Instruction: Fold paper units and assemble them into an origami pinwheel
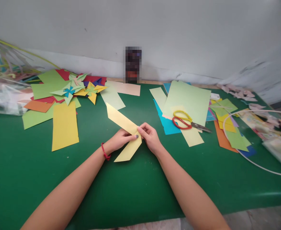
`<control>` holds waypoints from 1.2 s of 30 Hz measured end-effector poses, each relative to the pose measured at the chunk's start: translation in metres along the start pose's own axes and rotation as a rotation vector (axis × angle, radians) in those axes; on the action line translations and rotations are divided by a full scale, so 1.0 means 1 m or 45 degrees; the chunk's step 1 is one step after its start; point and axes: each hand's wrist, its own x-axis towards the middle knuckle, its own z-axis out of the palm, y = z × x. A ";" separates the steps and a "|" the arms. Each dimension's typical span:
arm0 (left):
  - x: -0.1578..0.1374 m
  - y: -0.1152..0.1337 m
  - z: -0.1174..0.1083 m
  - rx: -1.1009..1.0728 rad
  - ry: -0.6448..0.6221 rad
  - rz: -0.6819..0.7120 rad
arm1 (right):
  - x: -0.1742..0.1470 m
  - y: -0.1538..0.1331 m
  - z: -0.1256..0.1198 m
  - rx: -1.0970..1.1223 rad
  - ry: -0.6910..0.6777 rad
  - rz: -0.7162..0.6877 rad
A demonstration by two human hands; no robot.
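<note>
Between my hands is a pale yellow paper strip (121, 119), folded near its middle so that two slanted ends spread to the left, one upward and one downward. My left hand (121, 140) holds it with the thumb laid across the fold. At the fold's right corner, my right hand (150, 135) pinches the paper between thumb and fingers. The fingers beneath the paper are partly hidden. A yellow paper sheet (65, 127) lies to the left of my left hand. To the right of my right hand, scissors (190, 123) with red and yellow handles rest on paper.
Folded paper stars (92, 91) and coloured sheets pile up at the back left, beside a clear plastic bag (6, 97). A light green sheet (188, 99) lies under the scissors. Paper scraps (228, 119) and a looping white cable (240, 156) occupy the right of the green table (102, 195).
</note>
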 end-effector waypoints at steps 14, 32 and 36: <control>0.010 -0.001 -0.006 -0.152 0.288 0.108 | 0.009 0.002 -0.003 0.393 0.307 0.049; -0.011 -0.007 0.001 0.892 0.472 0.740 | 0.010 0.003 -0.007 0.460 0.504 -0.077; -0.011 -0.008 0.002 1.011 0.486 0.842 | 0.011 0.004 -0.006 0.421 0.505 -0.070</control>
